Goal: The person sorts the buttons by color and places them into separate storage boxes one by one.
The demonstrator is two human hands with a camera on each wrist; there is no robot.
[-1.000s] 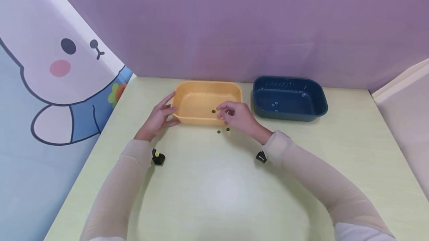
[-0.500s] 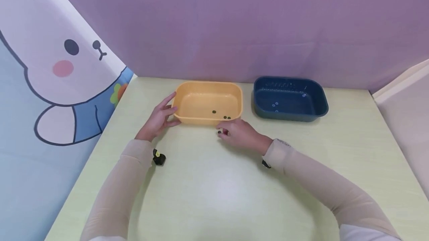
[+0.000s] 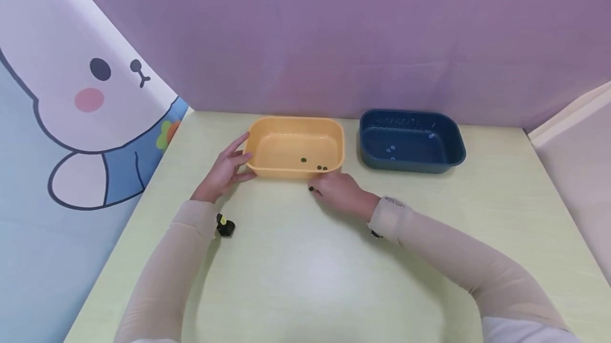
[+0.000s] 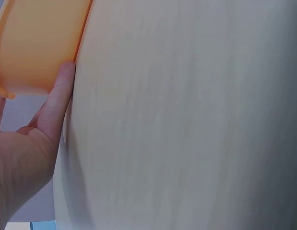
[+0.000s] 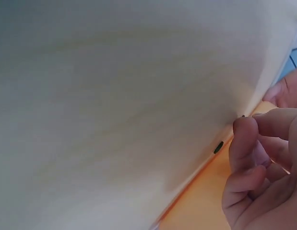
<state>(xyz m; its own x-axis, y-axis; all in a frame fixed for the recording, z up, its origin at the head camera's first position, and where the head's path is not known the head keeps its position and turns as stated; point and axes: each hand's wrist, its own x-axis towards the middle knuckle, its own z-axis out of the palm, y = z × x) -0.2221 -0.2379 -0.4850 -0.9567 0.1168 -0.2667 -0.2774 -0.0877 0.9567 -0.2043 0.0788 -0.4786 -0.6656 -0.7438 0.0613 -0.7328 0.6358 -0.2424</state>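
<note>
My left hand (image 3: 223, 169) holds the left end of a yellow tray (image 3: 296, 174), fingers at its rim and thumb low by the front corner. In the left wrist view that thumb (image 4: 59, 96) lies along the tray's lower edge. Just in front of the tray, my right hand (image 3: 340, 192) pinches a small dark green button (image 3: 311, 188) at the table surface. The right wrist view shows only a speck of it at the fingertips. Another dark green button (image 5: 219, 147) lies on the table against the tray. Inside the tray are three dark green buttons (image 3: 304, 160).
A navy blue tray (image 3: 412, 166) stands right of the yellow one, with several small bluish buttons (image 3: 393, 148) inside. A purple backdrop rises behind both trays. Black devices (image 3: 225, 227) show under each wrist. The pale table (image 3: 296, 279) extends towards me.
My right hand has come from over the yellow tray down to the table in front, and its fingers have closed at a button. Two more buttons now show in the tray. The left hand stays.
</note>
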